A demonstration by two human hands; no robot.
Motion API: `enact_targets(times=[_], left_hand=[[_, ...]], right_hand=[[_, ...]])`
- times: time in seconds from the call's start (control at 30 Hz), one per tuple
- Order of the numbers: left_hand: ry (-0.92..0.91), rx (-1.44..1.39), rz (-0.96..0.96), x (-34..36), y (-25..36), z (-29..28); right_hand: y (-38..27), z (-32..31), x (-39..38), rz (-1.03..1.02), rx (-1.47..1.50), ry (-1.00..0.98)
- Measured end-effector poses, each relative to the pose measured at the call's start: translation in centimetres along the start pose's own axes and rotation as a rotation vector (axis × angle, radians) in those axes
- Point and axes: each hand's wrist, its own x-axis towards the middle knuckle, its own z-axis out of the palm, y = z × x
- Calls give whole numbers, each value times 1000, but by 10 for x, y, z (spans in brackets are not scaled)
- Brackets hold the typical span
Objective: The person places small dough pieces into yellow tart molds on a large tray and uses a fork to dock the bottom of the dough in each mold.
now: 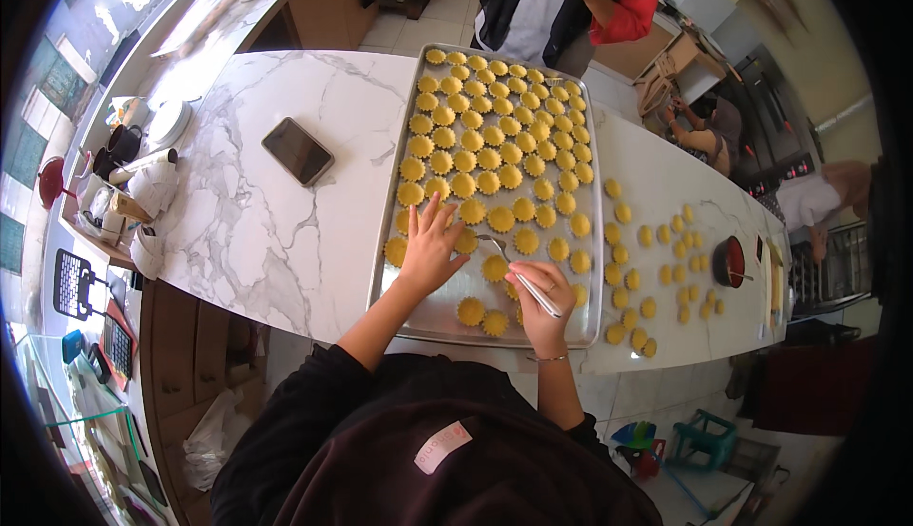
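Observation:
A large metal baking tray point(437, 309) lies before me, covered with many small fluted yellow tart shells point(488, 159). In my right hand point(542, 309) is a fork point(533, 291) with a pale handle; its tip slants up and left, close to a shell near the tray's middle. My left hand point(430, 245) reaches over the tray's left part with its fingers apart, touching or just above the shells there. The fingertips lie beside a shell at the centre left, and I cannot tell whether they press on it. Some shells are hidden under my hands.
Right of the tray, more tart shells point(630, 318) stand on the marble table point(257, 203) near a dark red bowl point(728, 262). A phone point(298, 151) lies to the left. Across the table stands a person in red sleeves point(631, 14); other people are at the far right.

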Motion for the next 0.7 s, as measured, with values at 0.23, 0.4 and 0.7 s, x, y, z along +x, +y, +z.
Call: enact_targets(times=[0.23,0.4,0.7], left_hand=[[-30,-50,20,-3,-3,-8],[-73,-63,20,-20,3,-12],[-21,-124,-2,-32,1,-14]], right_hand=[[-4,8,-6,27,-41,-11],[-12,11,-8,-21,-61,-144],[-25,-2,-11,47,26,-155]])
